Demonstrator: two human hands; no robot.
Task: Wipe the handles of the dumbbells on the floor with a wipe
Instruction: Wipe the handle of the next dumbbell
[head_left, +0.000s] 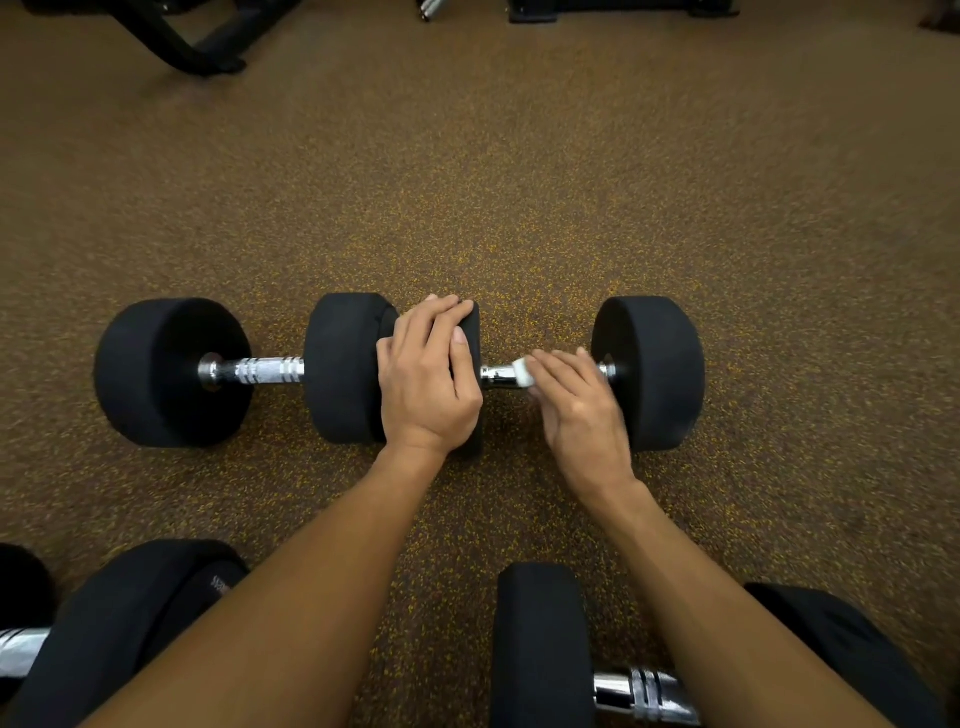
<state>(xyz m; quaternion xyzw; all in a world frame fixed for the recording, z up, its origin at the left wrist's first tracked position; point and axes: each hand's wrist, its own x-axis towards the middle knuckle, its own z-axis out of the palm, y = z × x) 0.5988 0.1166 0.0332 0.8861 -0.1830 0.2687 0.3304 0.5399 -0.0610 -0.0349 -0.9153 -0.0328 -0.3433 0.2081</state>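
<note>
Two black dumbbells lie end to end on the speckled floor. The left dumbbell (171, 371) shows its whole chrome handle (260, 370). My left hand (428, 376) rests flat on the inner head of the right dumbbell (649, 371), gripping its top. My right hand (576, 402) lies over that dumbbell's chrome handle (496, 375) and presses a small white wipe (523, 372) against it. Most of this handle is hidden under my fingers.
Two more dumbbells lie close to me: one at the lower left (130, 613) and one at the lower right (545, 644), partly under my forearms. Black equipment legs (197, 47) stand at the far left on the brown floor (519, 182).
</note>
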